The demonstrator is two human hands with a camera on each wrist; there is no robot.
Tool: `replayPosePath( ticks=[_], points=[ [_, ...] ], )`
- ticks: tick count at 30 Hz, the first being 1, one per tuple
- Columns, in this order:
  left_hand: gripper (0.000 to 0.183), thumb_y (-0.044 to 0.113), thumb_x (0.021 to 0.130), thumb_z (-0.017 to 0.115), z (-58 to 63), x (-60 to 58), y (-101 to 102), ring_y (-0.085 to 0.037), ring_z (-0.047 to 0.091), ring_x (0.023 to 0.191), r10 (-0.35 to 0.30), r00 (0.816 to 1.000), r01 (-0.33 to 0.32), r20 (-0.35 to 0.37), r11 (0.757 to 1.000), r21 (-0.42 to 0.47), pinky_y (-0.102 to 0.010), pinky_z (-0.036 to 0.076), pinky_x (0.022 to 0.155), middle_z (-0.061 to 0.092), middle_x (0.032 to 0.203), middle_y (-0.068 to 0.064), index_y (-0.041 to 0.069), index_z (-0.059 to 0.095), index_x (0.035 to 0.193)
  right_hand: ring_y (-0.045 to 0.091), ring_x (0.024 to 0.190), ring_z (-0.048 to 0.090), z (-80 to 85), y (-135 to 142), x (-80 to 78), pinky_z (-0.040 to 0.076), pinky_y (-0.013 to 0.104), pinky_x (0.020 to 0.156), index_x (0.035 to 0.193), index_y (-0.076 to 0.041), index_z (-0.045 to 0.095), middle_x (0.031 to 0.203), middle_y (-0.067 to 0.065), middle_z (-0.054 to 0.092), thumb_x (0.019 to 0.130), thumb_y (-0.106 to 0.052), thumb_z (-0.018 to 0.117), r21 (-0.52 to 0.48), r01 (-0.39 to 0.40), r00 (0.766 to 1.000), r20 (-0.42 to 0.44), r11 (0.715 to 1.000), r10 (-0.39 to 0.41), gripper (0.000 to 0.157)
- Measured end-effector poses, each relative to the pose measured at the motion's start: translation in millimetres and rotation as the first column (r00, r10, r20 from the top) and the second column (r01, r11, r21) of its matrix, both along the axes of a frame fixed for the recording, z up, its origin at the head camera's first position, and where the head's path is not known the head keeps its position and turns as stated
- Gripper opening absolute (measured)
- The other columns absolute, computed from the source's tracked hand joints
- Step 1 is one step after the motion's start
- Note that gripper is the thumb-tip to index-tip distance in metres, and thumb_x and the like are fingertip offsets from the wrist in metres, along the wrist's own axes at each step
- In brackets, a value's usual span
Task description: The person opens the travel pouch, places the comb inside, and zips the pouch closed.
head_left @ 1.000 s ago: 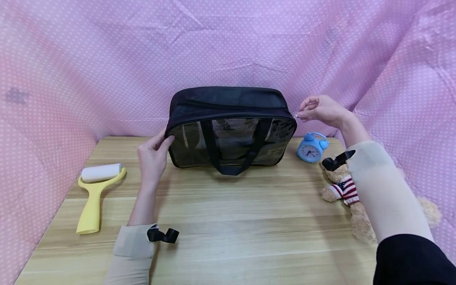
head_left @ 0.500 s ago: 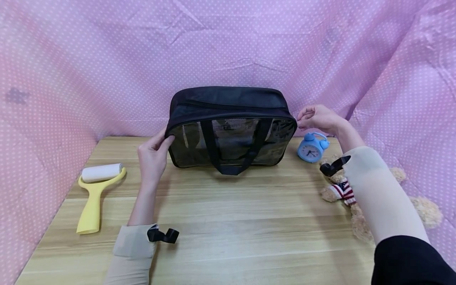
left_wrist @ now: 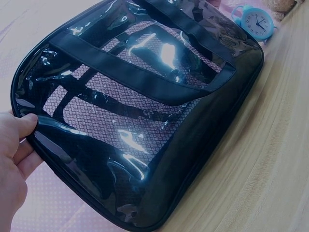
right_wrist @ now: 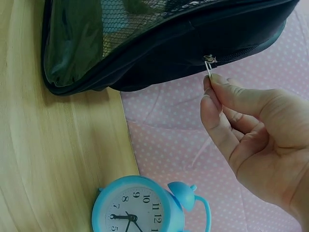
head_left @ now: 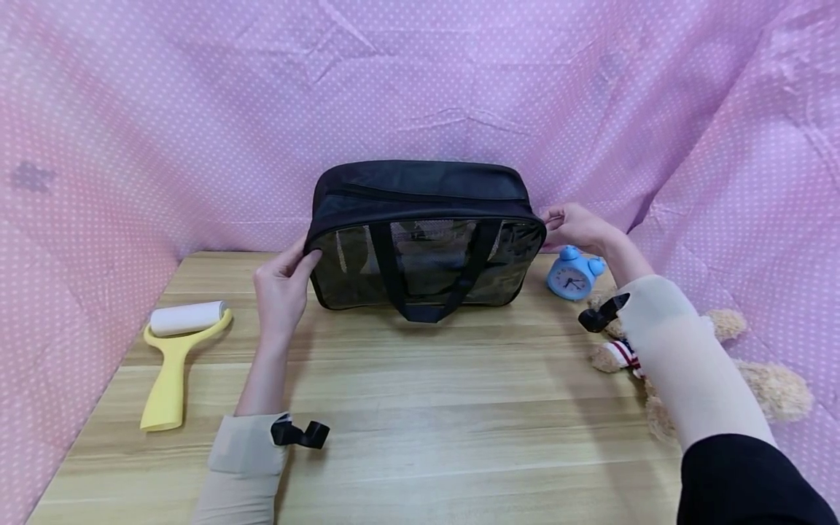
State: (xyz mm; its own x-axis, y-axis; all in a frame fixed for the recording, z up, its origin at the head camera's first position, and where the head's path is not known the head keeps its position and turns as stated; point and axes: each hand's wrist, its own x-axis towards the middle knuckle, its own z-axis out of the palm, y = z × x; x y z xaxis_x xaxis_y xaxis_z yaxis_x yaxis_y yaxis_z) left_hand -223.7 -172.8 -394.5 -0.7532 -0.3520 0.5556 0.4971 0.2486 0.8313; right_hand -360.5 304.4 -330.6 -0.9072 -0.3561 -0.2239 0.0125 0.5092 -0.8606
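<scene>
A black bag [head_left: 420, 189] with a see-through front panel stands upright at the back of the table, its handle [head_left: 423, 312] hanging down in front. My left hand [head_left: 282, 288] pinches the bag's left edge, thumb on the front. In the left wrist view the thumb [left_wrist: 26, 124] presses on the rim. At the bag's right end is my right hand [head_left: 574, 227]. The right wrist view shows its thumb and forefinger pinching the metal zipper pull [right_wrist: 208, 66] on the bag's side, with the zipper [right_wrist: 236, 55] running along the top.
A blue alarm clock [head_left: 572, 275] stands just below my right hand. A teddy bear [head_left: 774, 390] in a striped top lies at the right, partly hidden under my right forearm. On the left lies a yellow-handled lint roller [head_left: 172, 364]. Pink dotted cloth [head_left: 420, 80] hangs behind the table [head_left: 420, 408].
My right hand has moved down and slightly left along the bag's right end, with the zipper pull in its fingers. The left hand and the bag have stayed nearly still.
</scene>
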Motion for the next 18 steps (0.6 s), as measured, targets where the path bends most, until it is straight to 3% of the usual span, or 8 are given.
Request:
replayPosePath(
  ticks=[9, 14, 18],
  points=[
    [0.028, 0.005, 0.094, 0.073, -0.3, 0.3, 0.6, 0.008, 0.070, 0.102, -0.006, 1.000, 0.006, 0.013, 1.000, 0.001, -0.011, 0.056, 0.088, 0.073, 0.122, -0.018, 0.007, 0.075, 0.123, 0.014, 0.082, 0.072, -1.3, -2.3, 2.9, 0.063, 0.033, 0.083, 0.089, -0.008, 0.064, 0.081, -0.003, 0.075, 0.096, 0.010, 0.061, 0.035, -0.009, 1.000, -0.004, 0.999, 0.009, 0.020],
    [0.028, 0.006, 0.094, 0.073, 0.3, 0.5, -0.3, 0.007, 0.070, 0.103, -0.011, 1.000, 0.011, 0.021, 1.000, 0.009, -0.012, 0.056, 0.089, 0.073, 0.122, -0.017, 0.008, 0.075, 0.122, 0.014, 0.080, 0.073, -1.7, -1.7, 4.3, 0.064, 0.029, 0.079, 0.095, -0.006, 0.067, 0.081, -0.002, 0.076, 0.097, 0.009, 0.060, 0.026, -0.011, 1.000, -0.006, 1.000, 0.011, 0.017],
    [0.028, 0.007, 0.094, 0.074, -0.4, 1.3, -1.8, 0.008, 0.070, 0.103, -0.007, 0.999, 0.007, 0.049, 1.000, 0.008, -0.011, 0.056, 0.088, 0.073, 0.121, -0.015, 0.008, 0.075, 0.122, 0.018, 0.080, 0.075, -4.9, -0.2, 6.5, 0.064, 0.033, 0.080, 0.101, -0.004, 0.068, 0.083, 0.000, 0.076, 0.100, 0.006, 0.058, -0.003, -0.012, 1.000, 0.013, 1.000, 0.012, 0.014]
  ],
)
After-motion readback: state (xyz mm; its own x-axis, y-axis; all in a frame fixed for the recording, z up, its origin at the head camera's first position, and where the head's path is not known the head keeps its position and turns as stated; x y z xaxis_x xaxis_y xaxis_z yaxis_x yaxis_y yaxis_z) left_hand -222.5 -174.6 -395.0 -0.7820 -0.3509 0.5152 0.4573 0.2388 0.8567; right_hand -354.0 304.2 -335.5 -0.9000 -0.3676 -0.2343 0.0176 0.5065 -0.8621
